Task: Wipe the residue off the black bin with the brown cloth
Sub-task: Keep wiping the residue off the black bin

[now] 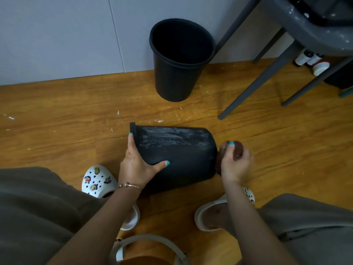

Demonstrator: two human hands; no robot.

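Observation:
A black bin (183, 155) lies on its side on the wooden floor, its rim to the left and its base to the right. White smeared residue (172, 137) covers its upper side. My left hand (138, 165) grips the bin near the rim, thumb across its side. My right hand (236, 163) holds the bunched brown cloth (237, 150) against the bin's base end at the right.
A second black bin (179, 60) stands upright by the grey wall. A dark chair (286, 54) with angled legs stands at the right, with bottles (313, 61) under it. My feet in white clogs (98, 180) flank the lying bin. White flecks dot the floor.

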